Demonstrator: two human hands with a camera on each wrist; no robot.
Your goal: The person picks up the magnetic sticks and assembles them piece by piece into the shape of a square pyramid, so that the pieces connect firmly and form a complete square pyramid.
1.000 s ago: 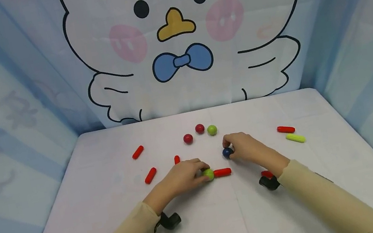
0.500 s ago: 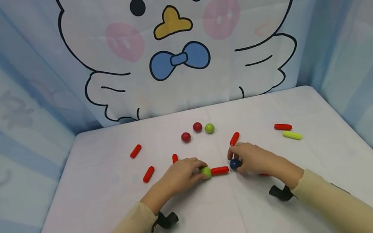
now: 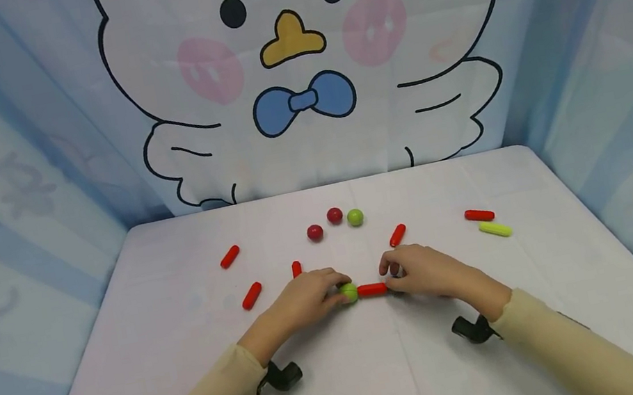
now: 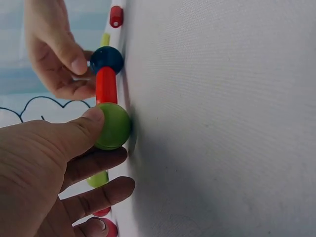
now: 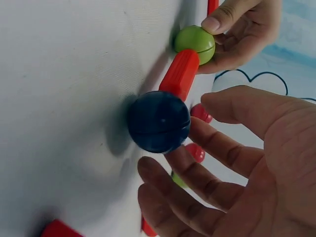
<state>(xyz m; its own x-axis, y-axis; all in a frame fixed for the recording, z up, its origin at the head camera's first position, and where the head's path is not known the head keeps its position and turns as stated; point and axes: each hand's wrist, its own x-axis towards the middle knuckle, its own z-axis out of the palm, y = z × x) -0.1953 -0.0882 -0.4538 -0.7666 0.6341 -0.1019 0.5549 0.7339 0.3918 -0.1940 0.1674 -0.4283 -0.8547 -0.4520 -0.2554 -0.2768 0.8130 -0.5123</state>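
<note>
Center red rod (image 3: 372,290) is laid near mid-table, long axis left-right, roughly parallel to the far edge of the table (image 3: 350,389). Left end is set against the gripped green ball (image 4: 116,127), right end at the blue ball (image 5: 158,122); insertion depth can't be told.

Around: two red balls (image 3: 315,232) and a loose green ball (image 3: 355,217) are grouped by mid far edge. Two slanted red rods (image 3: 252,296) are placed toward the left edge; an upper red rod (image 3: 397,235) lies just beyond the right hand (image 3: 425,270). A yellow-green rod (image 3: 495,229) and an outer red rod (image 3: 479,215) are paired toward the far right corner. A half-hidden red rod (image 3: 296,269) is partly covered by the left hand (image 3: 312,297).

Both forearms are angled inward from the near side. Green ball is pinched by left thumb and index. Right fingers are spread around blue ball, thumb clear of it.
</note>
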